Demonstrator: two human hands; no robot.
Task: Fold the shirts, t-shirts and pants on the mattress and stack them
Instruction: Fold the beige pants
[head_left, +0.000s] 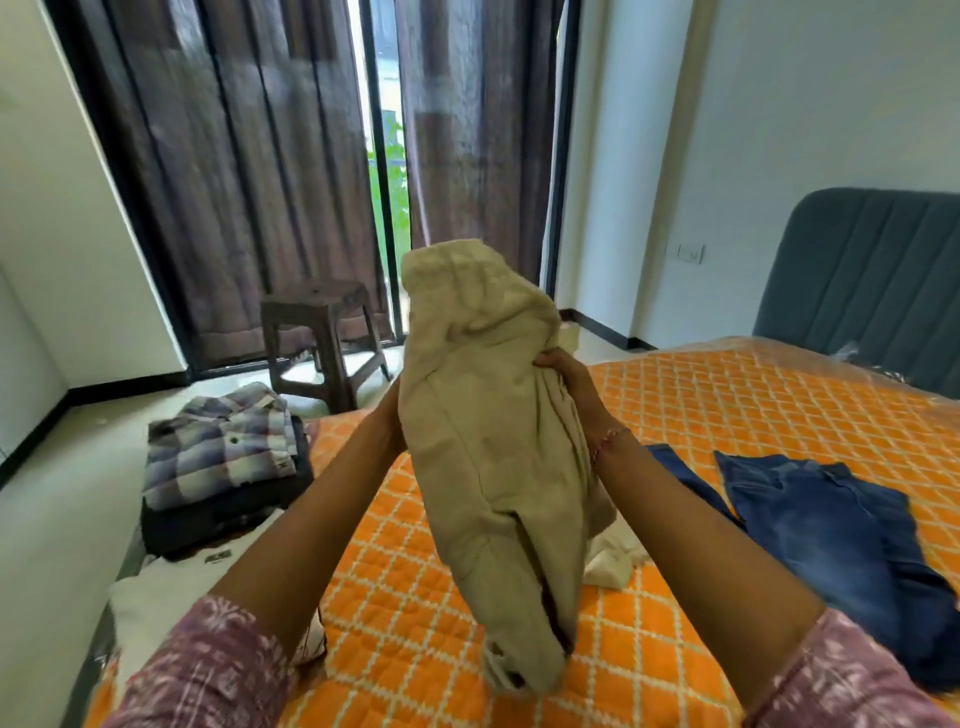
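Note:
Beige pants (483, 441) hang bunched in the air above the orange quilted mattress (727, 410). My right hand (566, 379) grips the fabric on its right side, fingers curled into the cloth. My left hand (392, 415) is behind the left edge of the pants and mostly hidden, so its grip does not show. Blue jeans (831, 540) lie spread on the mattress at the right. A stack with a plaid shirt (223, 447) on top of dark folded clothes (228, 514) sits at the mattress's left edge. A white garment (171, 603) lies in front of that stack.
A brown plastic stool (322, 343) stands on the floor beyond the mattress, before dark curtains (234, 171). A grey-blue headboard (872, 280) rises at the right. A cream cloth (613, 556) peeks out under the hanging pants.

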